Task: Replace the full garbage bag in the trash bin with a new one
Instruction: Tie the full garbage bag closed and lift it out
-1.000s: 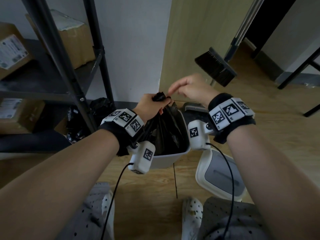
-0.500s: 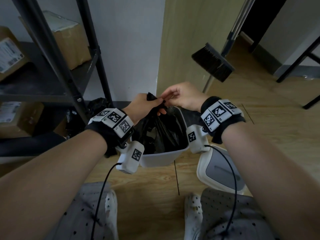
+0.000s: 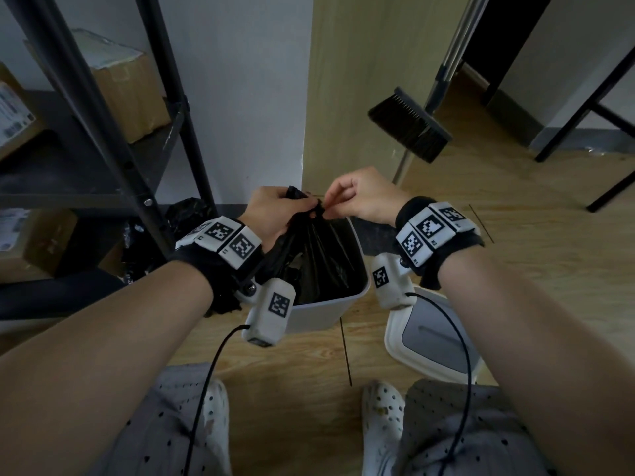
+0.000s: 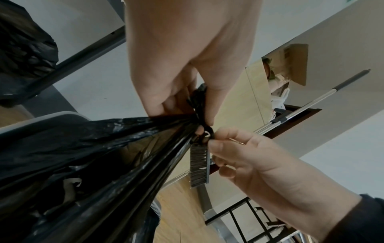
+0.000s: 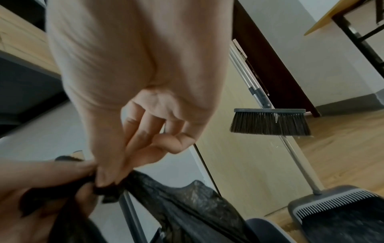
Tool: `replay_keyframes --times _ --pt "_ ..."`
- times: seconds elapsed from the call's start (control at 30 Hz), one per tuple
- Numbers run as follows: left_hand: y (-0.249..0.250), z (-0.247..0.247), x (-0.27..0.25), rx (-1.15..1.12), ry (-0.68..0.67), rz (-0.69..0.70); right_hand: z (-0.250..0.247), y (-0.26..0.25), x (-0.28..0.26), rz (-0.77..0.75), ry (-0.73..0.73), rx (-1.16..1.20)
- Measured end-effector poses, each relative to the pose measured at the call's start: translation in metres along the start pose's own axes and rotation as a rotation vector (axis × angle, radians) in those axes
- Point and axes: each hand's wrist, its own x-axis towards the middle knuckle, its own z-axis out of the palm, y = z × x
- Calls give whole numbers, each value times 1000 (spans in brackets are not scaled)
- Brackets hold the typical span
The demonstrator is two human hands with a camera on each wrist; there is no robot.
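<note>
Together, our left hand (image 3: 275, 214) gripped the black garbage bag's (image 3: 311, 259) gathered neck above the trash bin (image 3: 323, 312) while our right hand (image 3: 357, 197) pinched the knot; cinching tight before lifting seemed wise.

Black wristbands (image 3: 220, 269) with white coded tags, white perforated clogs (image 3: 383, 417)

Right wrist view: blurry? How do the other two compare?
Right wrist: motion blur smears the right hand and black plastic garbage bag; the grey-bristled broom stays sharper. Left wrist: crisp, glare on bag folds. Head: sharp, dim, wide-angle bending of the black metal shelf frame.
</note>
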Motion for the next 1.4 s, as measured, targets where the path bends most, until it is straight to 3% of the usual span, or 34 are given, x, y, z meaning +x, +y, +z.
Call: replay_keyframes --times 0.17,0.33,0.47,0.63,0.83,0.97,1.13,1.27,1.4 --pt "6 6 -3 -137 47 -45 12 3 3 158 52 145" --pt "-6 1 0 379 87 213 21 -2 0 251 64 417" --pt "-8 -6 -2 502 119 330 25 -1 1 241 53 456" --pt "-10 -11 3 523 144 321 32 2 2 233 46 465" --pt "-7 -16 11 404 154 175 31 5 5 233 42 641" --pt "-8 -17 8 434 68 175 33 5 4 233 42 727" --pt "-13 -20 9 384 120 306 39 5 7 231 38 720" --pt "-12 -25 11 487 139 389 38 6 4 236 103 666" --pt "-13 -41 18 652 239 347 25 29 -3 335 152 445"
